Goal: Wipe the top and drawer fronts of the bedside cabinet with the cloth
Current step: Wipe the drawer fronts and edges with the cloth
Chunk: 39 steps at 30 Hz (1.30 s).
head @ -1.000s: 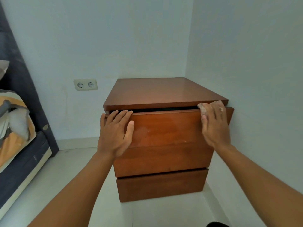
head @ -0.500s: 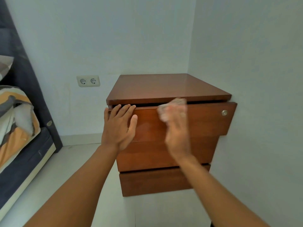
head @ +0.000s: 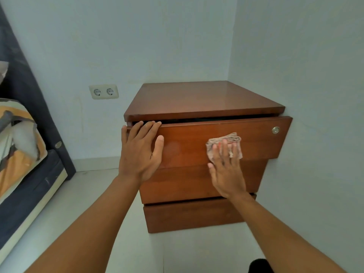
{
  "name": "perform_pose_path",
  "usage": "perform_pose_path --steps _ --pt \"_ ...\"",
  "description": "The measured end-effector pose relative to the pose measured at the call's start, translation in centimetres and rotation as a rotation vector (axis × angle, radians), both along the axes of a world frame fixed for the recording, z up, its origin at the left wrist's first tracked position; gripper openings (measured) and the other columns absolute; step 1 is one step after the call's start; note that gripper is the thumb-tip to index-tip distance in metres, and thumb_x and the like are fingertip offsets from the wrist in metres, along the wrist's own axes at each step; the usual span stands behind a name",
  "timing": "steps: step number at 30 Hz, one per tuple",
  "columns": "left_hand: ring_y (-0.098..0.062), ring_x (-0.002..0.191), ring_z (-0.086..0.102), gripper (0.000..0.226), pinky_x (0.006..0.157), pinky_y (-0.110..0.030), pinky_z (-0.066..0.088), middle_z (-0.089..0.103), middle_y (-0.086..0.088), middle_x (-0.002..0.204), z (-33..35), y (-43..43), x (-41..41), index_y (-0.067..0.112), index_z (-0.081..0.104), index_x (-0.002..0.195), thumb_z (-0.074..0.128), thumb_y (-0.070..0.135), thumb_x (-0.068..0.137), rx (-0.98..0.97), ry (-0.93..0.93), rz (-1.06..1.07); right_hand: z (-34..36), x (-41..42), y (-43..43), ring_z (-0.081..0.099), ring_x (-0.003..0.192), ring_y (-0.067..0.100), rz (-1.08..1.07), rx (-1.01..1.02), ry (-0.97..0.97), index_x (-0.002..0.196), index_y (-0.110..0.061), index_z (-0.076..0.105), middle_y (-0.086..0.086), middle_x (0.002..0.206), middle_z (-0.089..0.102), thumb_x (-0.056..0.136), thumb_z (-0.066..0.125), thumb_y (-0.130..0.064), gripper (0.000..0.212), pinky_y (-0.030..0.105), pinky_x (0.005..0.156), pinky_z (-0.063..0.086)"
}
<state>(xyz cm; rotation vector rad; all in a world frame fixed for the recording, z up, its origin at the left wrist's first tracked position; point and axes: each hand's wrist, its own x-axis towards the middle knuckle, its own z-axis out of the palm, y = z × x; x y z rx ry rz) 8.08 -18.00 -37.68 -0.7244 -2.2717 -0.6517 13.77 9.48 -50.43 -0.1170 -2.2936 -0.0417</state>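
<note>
A brown wooden bedside cabinet [head: 204, 99] stands in the room's corner with three drawer fronts. The top drawer [head: 189, 142] is pulled slightly out, a dark gap showing under the cabinet top, and has a small round metal lock [head: 275, 130] at its right end. My left hand [head: 140, 152] lies flat on the drawer's left end, fingers over its upper edge. My right hand [head: 226, 170] presses a small beige cloth [head: 226, 141] flat against the middle-right of the top drawer front. The two lower drawers [head: 195, 215] are closed.
White walls close in behind and to the right of the cabinet. A double wall socket [head: 103, 91] sits left of it. A bed [head: 21, 166] with dark frame and orange-grey bedding fills the left edge. Pale tiled floor [head: 78, 194] lies between bed and cabinet.
My right hand with the cloth swept from the drawer's right end to its middle, then back right and lower. The lock came into view. My left hand stayed put.
</note>
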Motion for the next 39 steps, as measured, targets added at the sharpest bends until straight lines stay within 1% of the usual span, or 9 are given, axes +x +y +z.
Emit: perform_pose_path --steps 5,9,13,16,19,22,26,35,39 --pt "-0.023 0.148 0.033 0.058 0.125 -0.055 0.007 0.051 0.003 0.152 -0.1 0.2 0.1 0.025 0.051 0.148 0.026 0.048 0.101 -0.003 -0.003 0.011 -0.1 1.9 5.6 -0.010 0.155 0.046 -0.087 -0.178 -0.021 0.162 -0.008 -0.007 0.024 0.168 -0.012 0.105 0.034 -0.038 0.076 0.062 0.125 0.005" --pt "-0.022 0.149 0.031 0.059 0.125 -0.054 0.005 0.049 0.003 0.153 -0.3 0.3 0.1 0.025 0.049 0.149 0.027 0.050 0.101 -0.001 -0.004 0.013 0.0 3.8 9.4 -0.021 0.155 0.030 -0.113 -0.408 0.042 0.162 -0.012 -0.010 0.017 0.170 -0.015 0.106 0.034 -0.021 0.071 0.058 0.126 0.010" --pt "-0.023 0.149 0.031 0.059 0.125 -0.054 0.005 0.050 0.003 0.153 -0.4 0.5 0.0 0.024 0.050 0.149 0.029 0.050 0.101 0.000 0.008 0.017 1.1 4.4 7.9 -0.003 0.159 0.031 -0.079 -0.506 0.177 0.163 -0.011 0.006 0.010 0.172 -0.002 0.099 0.037 0.009 0.074 0.039 0.129 0.012" --pt "-0.024 0.149 0.031 0.057 0.125 -0.055 0.006 0.050 0.002 0.153 -0.6 0.6 -0.1 0.023 0.050 0.148 0.030 0.049 0.101 0.000 0.022 0.017 1.5 3.3 0.6 0.005 0.158 0.033 0.086 -0.359 0.194 0.162 -0.014 0.015 0.011 0.171 0.012 0.088 0.037 0.022 0.085 0.025 0.127 0.009" --pt "-0.024 0.149 0.031 0.059 0.124 -0.055 0.006 0.049 0.001 0.153 -0.7 0.5 -0.3 0.023 0.049 0.149 0.028 0.050 0.101 -0.017 0.026 0.025 0.5 0.8 -7.7 0.008 0.157 0.039 0.326 -0.046 0.036 0.163 -0.022 0.010 0.006 0.171 0.016 0.088 0.040 0.014 0.088 0.037 0.114 0.042" --pt "-0.024 0.149 0.031 0.061 0.125 -0.054 0.006 0.048 0.000 0.155 -0.8 0.2 -0.6 0.023 0.048 0.150 0.027 0.051 0.100 -0.016 0.024 0.023 -0.1 -1.5 -11.0 0.001 0.157 0.039 0.360 0.113 -0.128 0.164 -0.024 0.009 0.005 0.172 0.009 0.094 0.030 -0.004 0.076 0.051 0.123 0.030" --pt "-0.025 0.147 0.034 0.059 0.123 -0.057 0.011 0.051 0.000 0.152 -0.8 0.1 -0.6 0.022 0.050 0.148 0.029 0.050 0.101 -0.009 0.044 0.014 -1.5 -1.7 -8.1 0.002 0.157 0.039 0.251 0.164 -0.150 0.164 -0.025 0.001 0.005 0.172 0.001 0.101 0.044 -0.026 0.076 0.052 0.127 0.017" --pt "-0.026 0.148 0.032 0.059 0.123 -0.057 0.012 0.050 -0.002 0.153 -1.0 0.9 -1.1 0.020 0.049 0.149 0.033 0.049 0.101 0.011 0.046 0.021 -2.6 2.8 7.1 -0.002 0.157 0.040 -0.033 0.068 -0.163 0.163 -0.014 0.006 0.021 0.170 0.000 0.106 0.034 -0.037 0.068 0.063 0.122 0.022" --pt "-0.026 0.151 0.029 0.060 0.124 -0.058 0.010 0.047 -0.001 0.155 -1.4 0.9 -1.4 0.021 0.047 0.150 0.034 0.050 0.100 0.002 0.059 0.020 -1.9 4.1 9.9 -0.008 0.157 0.039 -0.133 -0.258 -0.090 0.163 -0.011 -0.001 0.019 0.170 -0.008 0.104 0.035 -0.036 0.073 0.053 0.124 0.018"
